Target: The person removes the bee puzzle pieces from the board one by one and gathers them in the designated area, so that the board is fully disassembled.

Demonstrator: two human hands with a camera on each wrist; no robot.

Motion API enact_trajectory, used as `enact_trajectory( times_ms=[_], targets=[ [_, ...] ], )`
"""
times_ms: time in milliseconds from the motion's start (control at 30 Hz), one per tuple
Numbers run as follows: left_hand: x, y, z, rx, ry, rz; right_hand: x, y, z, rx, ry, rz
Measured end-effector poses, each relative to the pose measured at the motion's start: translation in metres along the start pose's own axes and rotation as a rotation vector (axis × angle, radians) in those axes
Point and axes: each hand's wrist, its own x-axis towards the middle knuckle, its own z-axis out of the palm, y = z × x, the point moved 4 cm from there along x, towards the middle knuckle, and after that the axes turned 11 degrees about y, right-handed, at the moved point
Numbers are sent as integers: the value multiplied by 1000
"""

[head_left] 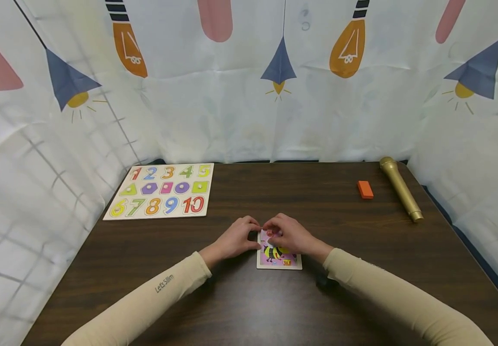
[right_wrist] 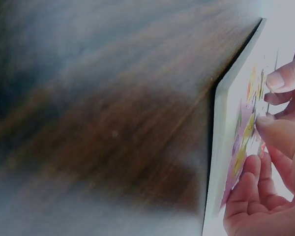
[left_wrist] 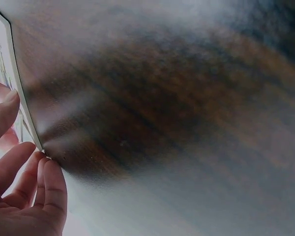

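Observation:
A small bee picture board with a pink ground and pale rim lies flat on the dark table. At its upper left corner rests my left hand, the thumb against the left edge and the fingertips near the top. My right hand reaches over the upper part of the board, with bent fingers and thumb close to the picture; whether they pinch a piece is hidden. In the right wrist view the board shows its thick edge beside the right thumb. The left wrist view has the left thumb on the board's edge.
A number and shape board lies at the back left of the table. Toward the back right are an orange block and a gold microphone-shaped stick. A printed curtain hangs behind and along both sides.

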Motion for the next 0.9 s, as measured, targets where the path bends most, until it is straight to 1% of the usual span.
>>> enact_trajectory(
  times_ms=[200,367,500,667,900],
  targets=[
    [0,0,0,0,9,6,0,0,-1,-36,5,-59],
    [-1,1,-1,4,5,10,-1,-1,-2,-54,8,-94],
    [-2,2,-1,-2,9,29,-2,-1,-2,-60,14,-142],
    [-2,2,-2,-14,15,37,-3,0,-2,-72,35,-199],
    [-2,2,-2,-15,19,29,-4,-1,-2,-81,49,-220]
  ],
)
